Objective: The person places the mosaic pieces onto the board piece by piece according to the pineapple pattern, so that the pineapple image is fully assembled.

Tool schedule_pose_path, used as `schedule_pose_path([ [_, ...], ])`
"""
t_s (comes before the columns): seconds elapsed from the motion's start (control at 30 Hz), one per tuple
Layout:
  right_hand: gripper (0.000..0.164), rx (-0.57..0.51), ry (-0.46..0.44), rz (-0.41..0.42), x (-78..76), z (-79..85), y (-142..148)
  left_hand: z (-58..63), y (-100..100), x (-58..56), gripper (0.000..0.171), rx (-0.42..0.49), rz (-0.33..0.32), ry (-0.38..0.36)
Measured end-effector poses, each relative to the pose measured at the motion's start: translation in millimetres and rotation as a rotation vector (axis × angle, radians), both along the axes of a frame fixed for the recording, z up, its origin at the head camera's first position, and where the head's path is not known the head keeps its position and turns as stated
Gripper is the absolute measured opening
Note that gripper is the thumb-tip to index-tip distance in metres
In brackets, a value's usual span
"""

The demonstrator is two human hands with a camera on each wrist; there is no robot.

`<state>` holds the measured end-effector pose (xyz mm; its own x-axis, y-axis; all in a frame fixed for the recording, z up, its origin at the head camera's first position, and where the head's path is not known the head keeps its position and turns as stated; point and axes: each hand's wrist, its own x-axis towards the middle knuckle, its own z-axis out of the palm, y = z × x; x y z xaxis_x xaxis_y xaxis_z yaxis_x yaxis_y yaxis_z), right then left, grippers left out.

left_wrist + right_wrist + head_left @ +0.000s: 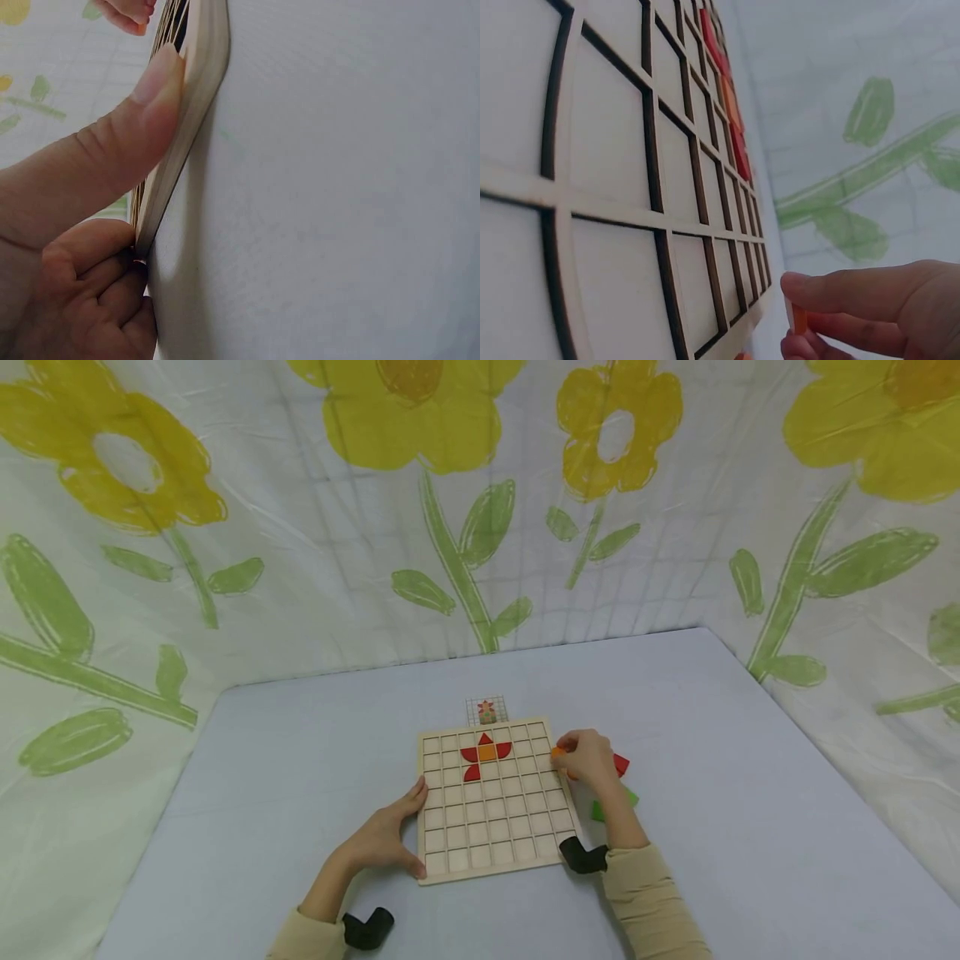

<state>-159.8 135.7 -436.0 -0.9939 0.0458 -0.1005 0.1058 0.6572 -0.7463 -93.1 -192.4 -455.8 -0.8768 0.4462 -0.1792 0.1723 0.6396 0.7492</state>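
A square wooden grid board (495, 810) lies on the table. Red pieces (472, 772) and an orange square (487, 752) sit in its upper cells. Along the board's left edge my left hand (386, 835) rests with thumb and fingers spread apart; in the left wrist view the thumb (142, 120) presses the rim. My right hand (588, 758) pinches a small orange tile (799, 318) between thumb and fingers, just beyond the board's right edge. Most of that tile is hidden by the fingers.
A small pattern card (487, 710) with a grid figure lies behind the board's far edge. Right of the board, partly under my right hand and forearm, are loose red pieces (621, 765) and green pieces (597, 811). A flowered curtain (330, 568) hangs behind the table.
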Motion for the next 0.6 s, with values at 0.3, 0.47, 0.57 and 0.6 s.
schedule_pose_path([
  [0.3,0.026,-0.016,0.027,0.038,1.4,0.8,-13.4,0.0,-0.3,-0.2,0.121,-0.014,-0.001,0.011],
  [0.47,0.028,0.001,0.008,0.038,2.4,0.4,-22.9,0.7,0.0,-0.3,0.12,-0.013,-0.016,0.017],
  [0.57,0.028,0.007,0.002,0.055,2.4,0.9,-29.8,0.9,0.1,-0.2,0.12,-0.012,-0.022,0.018],
  [0.6,0.028,0.011,0.008,0.068,2.5,1.2,-32.2,1.0,0.1,0.0,0.12,-0.012,-0.022,0.018],
])
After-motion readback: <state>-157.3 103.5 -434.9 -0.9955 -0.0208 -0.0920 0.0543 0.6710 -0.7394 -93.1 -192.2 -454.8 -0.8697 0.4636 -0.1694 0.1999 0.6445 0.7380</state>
